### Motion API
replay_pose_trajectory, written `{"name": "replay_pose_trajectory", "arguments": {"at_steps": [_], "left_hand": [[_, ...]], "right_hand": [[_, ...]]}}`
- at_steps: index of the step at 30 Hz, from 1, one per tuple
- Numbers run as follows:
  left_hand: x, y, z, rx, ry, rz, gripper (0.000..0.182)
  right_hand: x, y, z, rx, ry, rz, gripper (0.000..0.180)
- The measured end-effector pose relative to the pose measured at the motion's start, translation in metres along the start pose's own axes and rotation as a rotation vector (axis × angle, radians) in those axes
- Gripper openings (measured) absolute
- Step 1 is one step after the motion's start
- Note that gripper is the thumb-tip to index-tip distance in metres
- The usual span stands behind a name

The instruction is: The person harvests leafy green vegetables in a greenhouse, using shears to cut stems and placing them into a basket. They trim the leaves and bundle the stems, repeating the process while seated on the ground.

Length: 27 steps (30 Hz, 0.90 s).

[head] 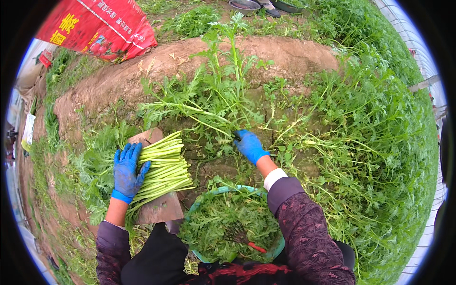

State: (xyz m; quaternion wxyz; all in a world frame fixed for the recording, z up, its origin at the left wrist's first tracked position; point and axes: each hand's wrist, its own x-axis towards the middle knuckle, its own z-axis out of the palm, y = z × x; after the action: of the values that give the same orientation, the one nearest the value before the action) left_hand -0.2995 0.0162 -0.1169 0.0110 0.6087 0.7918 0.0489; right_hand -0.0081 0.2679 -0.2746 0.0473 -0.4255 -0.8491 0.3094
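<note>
My left hand [130,172], in a blue glove, rests flat with its fingers apart on a bundle of leafy greens, whose cut green stems [165,160] point right across a brown board [162,210]. The leaves [94,171] spread out to the left of it. In a blue glove too, my right hand [247,144] is at the base of upright leafy plants [228,96] in the soil. Its fingertips are partly hidden, so whether they hold a stem is unclear. Below it, a teal basin [280,249] holds loose greens and a small hand rake with a red handle [257,247].
A red printed sack [103,28] stands at the upper left beside a bare soil ridge [285,53]. Dense greens [384,142] grow along the right. At the top are a metal bowl [245,5] and another person's shoe [273,13].
</note>
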Motion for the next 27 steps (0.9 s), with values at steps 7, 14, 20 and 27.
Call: {"name": "replay_pose_trajectory", "arguments": {"at_steps": [7, 14, 20, 27], "left_hand": [[-0.005, 0.005, 0.001, 0.003, 0.005, -0.025, 0.058], [-0.008, 0.014, -0.003, -0.005, 0.030, -0.029, 0.059], [-0.011, 0.012, -0.001, 0.007, 0.033, -0.017, 0.060], [-0.012, 0.012, 0.001, 0.005, 0.032, -0.026, 0.060]], "right_hand": [[0.007, 0.002, -0.007, -0.157, -0.206, -0.244, 0.028], [0.008, 0.003, 0.007, -0.147, -0.322, -0.139, 0.026], [-0.018, 0.004, -0.010, 0.108, -0.073, 0.000, 0.026], [0.027, 0.009, -0.002, 0.379, 0.224, -0.049, 0.027]]}}
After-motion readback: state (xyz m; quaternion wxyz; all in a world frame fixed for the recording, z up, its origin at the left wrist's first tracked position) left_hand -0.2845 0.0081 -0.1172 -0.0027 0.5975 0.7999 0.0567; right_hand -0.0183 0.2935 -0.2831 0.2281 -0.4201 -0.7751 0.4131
